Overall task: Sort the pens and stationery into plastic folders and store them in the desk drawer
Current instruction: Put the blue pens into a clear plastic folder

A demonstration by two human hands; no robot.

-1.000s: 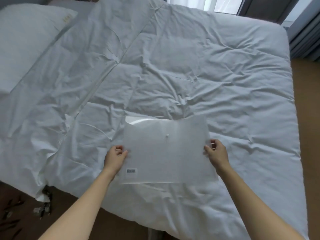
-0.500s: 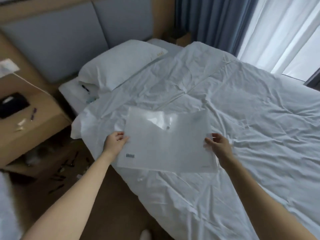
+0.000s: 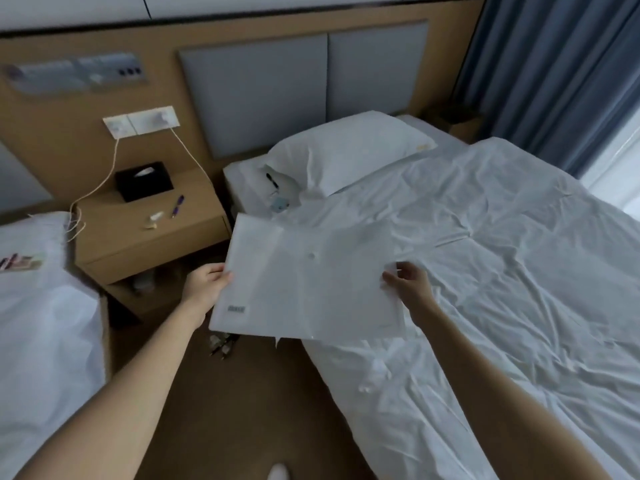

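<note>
I had the plastic folder (image 3: 304,282) pinched by left hand (image 3: 204,287) and right hand (image 3: 410,289) beside the nightstand (image 3: 138,237), so levelling it before loading the purple pen (image 3: 178,205) seemed wise.

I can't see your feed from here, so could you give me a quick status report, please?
Left hand and right hand grip the plastic folder, held above the bed edge. Purple pen on nightstand. Nothing in the way.

Both hands, left (image 3: 204,284) and right (image 3: 408,284), hold a translucent plastic folder (image 3: 304,282) beside the bed (image 3: 502,271).
</note>
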